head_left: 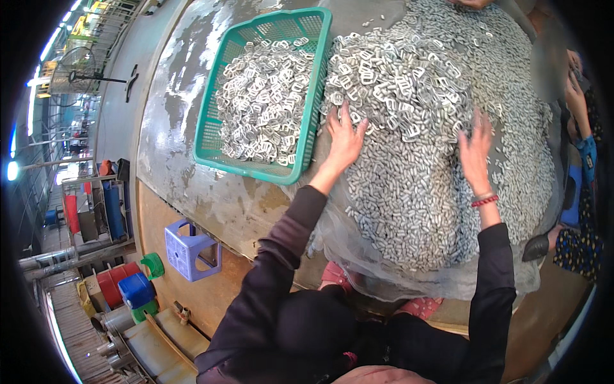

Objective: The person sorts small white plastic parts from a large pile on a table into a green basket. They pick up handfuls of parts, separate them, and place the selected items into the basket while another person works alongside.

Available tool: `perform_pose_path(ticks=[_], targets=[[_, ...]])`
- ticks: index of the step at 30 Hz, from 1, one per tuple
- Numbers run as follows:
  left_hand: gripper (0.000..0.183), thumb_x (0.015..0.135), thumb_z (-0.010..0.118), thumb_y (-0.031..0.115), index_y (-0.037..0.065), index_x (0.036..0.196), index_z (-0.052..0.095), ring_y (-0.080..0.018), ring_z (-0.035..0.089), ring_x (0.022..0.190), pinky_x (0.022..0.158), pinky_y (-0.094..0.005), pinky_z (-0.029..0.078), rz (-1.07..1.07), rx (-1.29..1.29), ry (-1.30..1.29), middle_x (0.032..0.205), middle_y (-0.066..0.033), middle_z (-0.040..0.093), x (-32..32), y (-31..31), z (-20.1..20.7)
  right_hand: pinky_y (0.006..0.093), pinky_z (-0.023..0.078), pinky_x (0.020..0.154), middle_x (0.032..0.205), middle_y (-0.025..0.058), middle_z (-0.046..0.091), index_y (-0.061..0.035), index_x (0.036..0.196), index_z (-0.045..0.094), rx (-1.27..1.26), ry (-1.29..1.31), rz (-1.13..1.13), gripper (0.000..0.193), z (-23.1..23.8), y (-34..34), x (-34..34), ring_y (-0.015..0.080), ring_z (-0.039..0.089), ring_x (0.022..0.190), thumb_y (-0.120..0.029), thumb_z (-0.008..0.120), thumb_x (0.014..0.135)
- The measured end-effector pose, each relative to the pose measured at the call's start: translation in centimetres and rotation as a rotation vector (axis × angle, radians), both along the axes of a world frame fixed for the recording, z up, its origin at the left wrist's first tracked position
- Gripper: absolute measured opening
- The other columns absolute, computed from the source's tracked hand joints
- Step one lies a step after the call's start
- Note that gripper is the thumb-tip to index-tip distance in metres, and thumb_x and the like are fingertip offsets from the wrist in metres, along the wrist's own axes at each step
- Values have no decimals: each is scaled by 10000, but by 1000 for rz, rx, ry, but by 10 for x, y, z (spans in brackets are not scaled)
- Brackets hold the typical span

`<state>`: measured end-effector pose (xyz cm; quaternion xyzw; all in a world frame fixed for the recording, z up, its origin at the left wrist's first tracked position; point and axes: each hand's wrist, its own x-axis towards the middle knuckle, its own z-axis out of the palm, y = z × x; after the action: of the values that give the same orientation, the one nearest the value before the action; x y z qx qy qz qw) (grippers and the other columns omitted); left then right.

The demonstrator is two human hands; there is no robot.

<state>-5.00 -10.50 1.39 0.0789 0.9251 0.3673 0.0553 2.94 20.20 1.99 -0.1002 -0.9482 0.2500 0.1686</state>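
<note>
My left hand (pixel 345 142), fingers spread, rests at the near left edge of a heap of silvery metal buckles (pixel 409 83). On the heap's right side my right hand (pixel 475 153) also has its fingers apart, its fingertips close to the pieces; a red bracelet (pixel 485 200) circles that wrist. Neither hand holds anything. The buckles lie on a wide spread of small grey pellets (pixel 409 211). Left of the heap, a green plastic basket (pixel 306 153) holds many similar buckles.
Translucent sheeting (pixel 364 262) lies under the pellets along the near edge. A wet grey surface (pixel 173 121) carries the basket. A purple stool (pixel 185 253) stands at lower left. Other people's hands show at the top and right, one near an arm (pixel 577 105).
</note>
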Motion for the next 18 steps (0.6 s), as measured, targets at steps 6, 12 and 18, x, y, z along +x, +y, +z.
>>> perform_pose_path(ticks=[6,12,18], targets=[[684,925,539,334,75,1464,207,-515,53,1360,1091,-591,148,172,-223,171,1475,-319,56,-8,9,-45,415,215,1113,1457,236,300,-36,1445,276,-365,-132,-156,576,-35,59,12,358,295,1345,-328,430,973],[600,917,543,317,63,1411,316,-454,291,1222,1029,-531,267,249,-236,195,1351,-297,255,-14,12,-40,387,295,1055,1344,246,413,-46,1382,400,-337,-359,-127,536,-41,56,15,365,411,1226,-387,434,971],[588,940,497,295,-40,1378,291,-452,332,1164,997,-519,273,369,-301,343,1303,-311,315,-33,12,-61,411,332,1013,1236,233,509,-23,1320,458,-201,-185,-99,459,-46,77,0,362,457,1181,-283,499,943]])
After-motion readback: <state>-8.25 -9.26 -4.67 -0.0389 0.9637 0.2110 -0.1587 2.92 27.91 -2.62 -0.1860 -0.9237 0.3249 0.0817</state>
